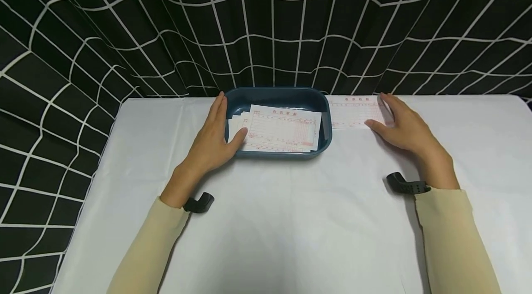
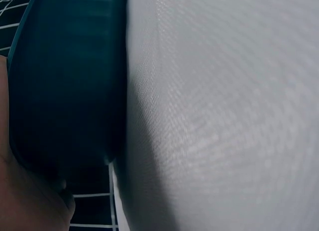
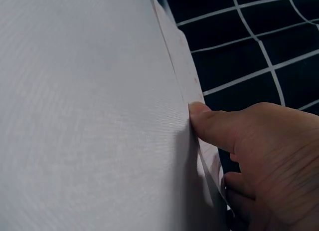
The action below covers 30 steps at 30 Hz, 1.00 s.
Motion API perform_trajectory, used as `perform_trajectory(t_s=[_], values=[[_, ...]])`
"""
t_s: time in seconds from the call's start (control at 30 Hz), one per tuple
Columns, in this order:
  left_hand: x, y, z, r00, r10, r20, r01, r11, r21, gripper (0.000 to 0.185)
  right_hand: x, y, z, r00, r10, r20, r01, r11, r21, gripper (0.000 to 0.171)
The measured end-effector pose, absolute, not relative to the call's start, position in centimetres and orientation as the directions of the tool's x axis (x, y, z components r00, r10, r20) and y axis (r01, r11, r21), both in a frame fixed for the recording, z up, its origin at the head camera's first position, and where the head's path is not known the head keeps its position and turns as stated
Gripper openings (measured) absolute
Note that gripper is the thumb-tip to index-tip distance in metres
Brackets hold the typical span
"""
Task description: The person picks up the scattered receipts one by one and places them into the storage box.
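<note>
A dark blue plastic bin (image 1: 280,155) stands at the table's far edge, with several white receipt slips (image 1: 282,128) printed in red lying overlapped inside. My left hand (image 1: 212,139) holds the bin's left end, fingers along the outer wall and thumb over the rim. In the left wrist view, the bin's wall (image 2: 65,91) fills much of the left side. To the right of the bin lies another receipt slip (image 1: 353,114). My right hand (image 1: 405,125) grips its right end, thumb at the near edge and fingers at the far edge.
White cloth covers the table (image 1: 287,220). Behind it and on the left hangs a black curtain (image 1: 287,21) with a white grid. A black wrist device (image 1: 199,202) is on the left wrist, and another wrist device (image 1: 407,184) on the right.
</note>
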State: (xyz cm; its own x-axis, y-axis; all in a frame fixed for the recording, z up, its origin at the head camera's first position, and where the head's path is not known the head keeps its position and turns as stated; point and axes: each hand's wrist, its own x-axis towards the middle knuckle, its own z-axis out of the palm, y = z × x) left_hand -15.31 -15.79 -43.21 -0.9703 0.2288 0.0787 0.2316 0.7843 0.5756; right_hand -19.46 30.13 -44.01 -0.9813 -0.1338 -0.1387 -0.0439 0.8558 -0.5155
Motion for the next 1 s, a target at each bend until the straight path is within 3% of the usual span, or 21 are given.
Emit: perform_trajectory(t_s=[0.27, 0.63, 1.0], values=[[-15.4, -15.9, -43.0, -0.972, 0.225, 0.066, 0.221, 0.784, 0.580, 0.093, -19.9, 29.8, -43.5, -0.977, -0.118, -0.179, -0.012, 0.862, -0.506, 0.093], [-15.5, -16.3, -42.7, -0.970, 0.224, 0.098, 0.238, 0.782, 0.576, 0.092, -19.8, 28.9, -42.8, -0.994, -0.071, -0.083, -0.015, 0.841, -0.541, 0.091], [-15.6, -15.8, -43.3, -0.970, 0.233, 0.070, 0.229, 0.779, 0.583, 0.094, -18.9, 28.6, -43.6, -0.995, -0.009, -0.099, 0.047, 0.831, -0.554, 0.083]])
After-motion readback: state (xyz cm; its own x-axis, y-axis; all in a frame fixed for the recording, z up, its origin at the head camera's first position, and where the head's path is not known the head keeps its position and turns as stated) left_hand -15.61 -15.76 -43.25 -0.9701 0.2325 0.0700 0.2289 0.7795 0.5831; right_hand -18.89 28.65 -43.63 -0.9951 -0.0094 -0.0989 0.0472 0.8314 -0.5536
